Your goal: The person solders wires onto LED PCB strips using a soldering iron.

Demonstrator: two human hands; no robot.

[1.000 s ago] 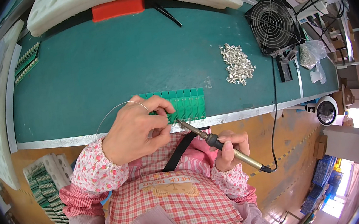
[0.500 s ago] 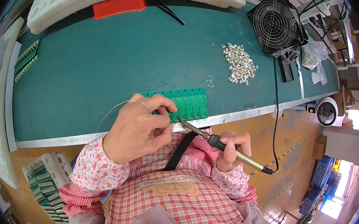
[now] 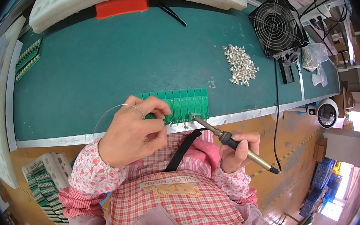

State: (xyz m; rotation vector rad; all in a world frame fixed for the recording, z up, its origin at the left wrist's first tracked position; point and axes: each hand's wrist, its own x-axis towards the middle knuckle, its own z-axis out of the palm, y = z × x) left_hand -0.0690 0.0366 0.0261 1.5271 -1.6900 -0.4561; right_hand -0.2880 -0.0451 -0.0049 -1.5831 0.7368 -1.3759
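A green circuit board (image 3: 183, 103) with a row of segments lies at the bench's near edge, its left end covered by my left hand (image 3: 135, 132). That hand is closed in a pinch over the board, and a thin silvery solder wire (image 3: 102, 116) loops round from its back; the wire's end in the fingers is hidden. My right hand (image 3: 241, 151) grips a soldering iron (image 3: 226, 138) by its dark and brass-coloured handle. The iron slants up and left, its tip over the lower right part of the board, with a faint wisp of smoke there.
Small silvery metal parts (image 3: 241, 65) are heaped on the green mat (image 3: 118, 57), beside a black fan (image 3: 276, 25). Tweezers (image 3: 172, 14) and a red block (image 3: 121, 7) lie at the back. The iron's cord (image 3: 277, 116) crosses the bench edge. Assembled boards (image 3: 46, 190) stand lower left.
The soldering iron and my right hand have shifted right, taking the tip from near my left fingertips to the board's right part. My left hand has drawn slightly left.
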